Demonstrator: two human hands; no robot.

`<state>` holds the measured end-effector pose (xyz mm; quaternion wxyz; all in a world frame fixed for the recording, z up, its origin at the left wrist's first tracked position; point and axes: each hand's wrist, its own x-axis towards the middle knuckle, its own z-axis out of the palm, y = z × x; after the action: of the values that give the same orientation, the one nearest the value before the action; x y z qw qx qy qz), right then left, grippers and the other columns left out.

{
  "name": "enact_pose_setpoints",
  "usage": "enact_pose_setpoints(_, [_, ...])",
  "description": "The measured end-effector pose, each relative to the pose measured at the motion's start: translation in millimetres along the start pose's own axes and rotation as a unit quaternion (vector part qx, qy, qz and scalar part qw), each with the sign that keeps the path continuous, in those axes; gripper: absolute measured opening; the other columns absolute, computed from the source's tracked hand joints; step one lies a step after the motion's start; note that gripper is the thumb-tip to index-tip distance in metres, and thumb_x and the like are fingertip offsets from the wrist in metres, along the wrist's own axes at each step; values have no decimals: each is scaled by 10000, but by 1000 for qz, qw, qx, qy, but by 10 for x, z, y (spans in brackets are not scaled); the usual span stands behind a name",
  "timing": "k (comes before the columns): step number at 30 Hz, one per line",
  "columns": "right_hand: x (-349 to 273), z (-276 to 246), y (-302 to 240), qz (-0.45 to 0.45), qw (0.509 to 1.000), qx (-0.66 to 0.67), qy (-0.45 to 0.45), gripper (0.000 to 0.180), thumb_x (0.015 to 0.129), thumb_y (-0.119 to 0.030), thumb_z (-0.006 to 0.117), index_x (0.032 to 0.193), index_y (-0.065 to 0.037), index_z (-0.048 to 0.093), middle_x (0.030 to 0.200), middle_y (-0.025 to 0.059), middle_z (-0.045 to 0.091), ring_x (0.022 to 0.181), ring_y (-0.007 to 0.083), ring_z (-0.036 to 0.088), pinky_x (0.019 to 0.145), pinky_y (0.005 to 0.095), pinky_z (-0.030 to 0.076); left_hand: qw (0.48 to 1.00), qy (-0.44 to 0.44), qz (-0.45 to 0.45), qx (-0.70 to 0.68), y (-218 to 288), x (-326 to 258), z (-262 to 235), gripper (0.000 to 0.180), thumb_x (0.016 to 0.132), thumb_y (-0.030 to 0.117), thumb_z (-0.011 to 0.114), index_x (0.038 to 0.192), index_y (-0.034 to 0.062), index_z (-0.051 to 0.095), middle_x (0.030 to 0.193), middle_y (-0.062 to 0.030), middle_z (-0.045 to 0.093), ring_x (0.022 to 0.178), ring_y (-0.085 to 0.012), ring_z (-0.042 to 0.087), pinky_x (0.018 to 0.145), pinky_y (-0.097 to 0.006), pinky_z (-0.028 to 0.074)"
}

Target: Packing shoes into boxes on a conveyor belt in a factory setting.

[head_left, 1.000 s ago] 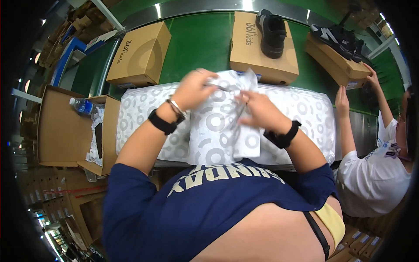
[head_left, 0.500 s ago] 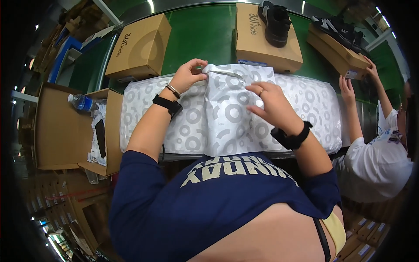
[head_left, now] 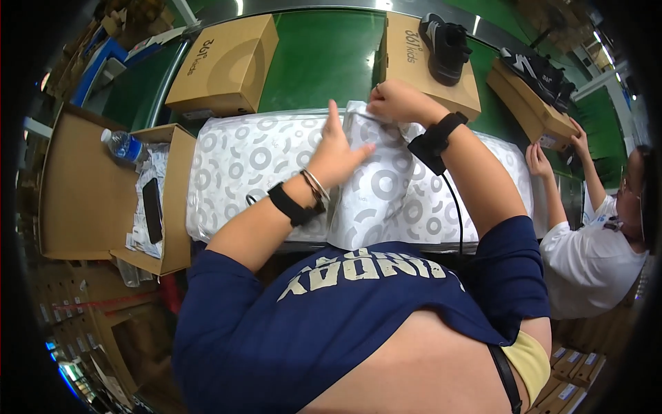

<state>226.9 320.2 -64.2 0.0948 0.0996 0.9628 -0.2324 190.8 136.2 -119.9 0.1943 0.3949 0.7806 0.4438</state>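
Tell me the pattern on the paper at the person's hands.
White paper, printed with grey rings and arcs; best seen in the head view.

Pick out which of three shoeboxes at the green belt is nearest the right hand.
The middle shoebox, with a black shoe on its lid: the right hand is by its near edge. The left shoebox and right shoebox sit farther away.

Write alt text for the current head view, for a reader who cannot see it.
A person's right hand pinches the top edge of a patterned white paper sheet; the open left hand is at its left side, above similar paper. Beyond, a black shoe rests on a cardboard box on a green conveyor; an open carton stands at left.
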Motion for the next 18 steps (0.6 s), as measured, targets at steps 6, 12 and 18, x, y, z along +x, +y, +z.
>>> enact_pose_setpoints(6, [133, -224, 110, 47, 989, 103, 96, 239, 795, -212, 523, 805, 16, 592, 671, 124, 576, 631, 188, 547, 617, 315, 427, 983, -20, -82, -162, -39, -234, 305, 911, 723, 186, 642, 1346, -7, 6, 1325, -310, 206, 1238, -398, 245, 1019, -371, 235])
enact_pose_setpoints(12, [97, -90, 216, 148, 985, 13, 84, 314, 731, -242, 506, 846, 35, 600, 730, 186, 599, 685, 294, 577, 652, 354, 443, 980, -42, -118, -153, 14, -275, 307, 853, 730, 186, 613, 1359, 38, 56, 1321, -301, 219, 1233, -404, 248, 1015, -385, 244])
enact_pose_setpoints(18, [300, -68, 136, 139, 987, 5, 75, 312, 716, -225, 533, 919, 0, 606, 773, 170, 608, 729, 269, 589, 676, 329, 458, 992, -53, -87, -81, 56, -275, 334, 838, 732, 197, 593, 1367, 83, 58, 1325, -331, 175, 1243, -437, 207, 1008, -396, 255])
